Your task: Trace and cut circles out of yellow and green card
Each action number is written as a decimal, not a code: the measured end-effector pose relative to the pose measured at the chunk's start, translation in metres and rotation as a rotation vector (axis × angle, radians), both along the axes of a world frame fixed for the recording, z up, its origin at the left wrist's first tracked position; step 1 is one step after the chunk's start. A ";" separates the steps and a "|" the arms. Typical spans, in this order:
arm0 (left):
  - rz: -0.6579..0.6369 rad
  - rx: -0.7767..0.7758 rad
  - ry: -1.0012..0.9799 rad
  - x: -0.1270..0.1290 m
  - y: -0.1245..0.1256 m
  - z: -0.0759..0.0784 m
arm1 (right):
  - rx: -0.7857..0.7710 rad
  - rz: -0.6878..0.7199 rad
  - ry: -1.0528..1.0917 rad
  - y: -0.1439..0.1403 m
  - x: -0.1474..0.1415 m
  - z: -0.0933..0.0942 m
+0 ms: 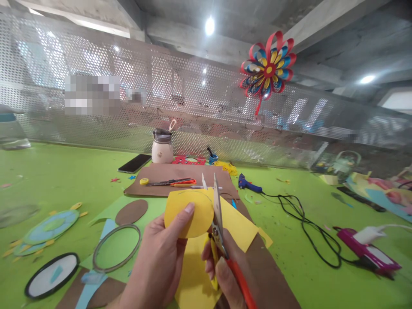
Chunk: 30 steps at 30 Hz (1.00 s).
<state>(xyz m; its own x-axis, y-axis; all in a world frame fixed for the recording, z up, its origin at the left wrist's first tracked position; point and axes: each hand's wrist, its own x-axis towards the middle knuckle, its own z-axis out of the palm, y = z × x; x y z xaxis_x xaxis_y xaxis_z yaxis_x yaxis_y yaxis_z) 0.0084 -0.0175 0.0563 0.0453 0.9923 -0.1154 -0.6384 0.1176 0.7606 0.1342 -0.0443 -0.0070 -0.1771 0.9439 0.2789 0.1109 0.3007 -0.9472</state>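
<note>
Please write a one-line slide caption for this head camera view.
Left hand holds yellow paper while right hand cuts it with scissors.

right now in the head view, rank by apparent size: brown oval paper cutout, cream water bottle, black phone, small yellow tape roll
1. brown oval paper cutout, largest, though it lies nearer the camera
2. cream water bottle and black phone, too close to rank
3. small yellow tape roll, smallest

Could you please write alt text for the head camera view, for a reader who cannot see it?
A person's left hand holds a yellow paper sheet while the right hand cuts it with orange-handled scissors. Paper shapes, rings, a blue glue gun, a phone and a bottle lie on the green table.
</note>
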 end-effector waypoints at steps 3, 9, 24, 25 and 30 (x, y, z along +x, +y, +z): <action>0.010 0.010 0.013 0.000 0.001 -0.001 | -0.016 -0.001 0.017 -0.001 -0.001 0.002; -0.035 -0.003 -0.001 0.000 -0.001 0.002 | -0.058 -0.015 0.036 0.000 -0.002 0.002; -0.024 -0.022 0.015 0.000 0.000 0.003 | -0.041 0.020 -0.106 -0.005 0.006 0.021; -0.027 -0.027 0.014 -0.001 0.000 0.003 | -0.044 0.022 -0.108 -0.005 0.007 0.022; -0.028 -0.030 0.010 -0.001 0.000 0.002 | -0.067 0.013 -0.134 -0.007 0.008 0.028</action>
<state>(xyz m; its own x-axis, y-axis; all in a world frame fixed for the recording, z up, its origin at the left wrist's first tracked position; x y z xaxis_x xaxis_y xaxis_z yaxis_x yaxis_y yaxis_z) 0.0073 -0.0179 0.0586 0.0719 0.9867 -0.1456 -0.6271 0.1583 0.7627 0.1421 -0.0516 0.0205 -0.2212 0.9569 0.1884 0.2344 0.2397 -0.9421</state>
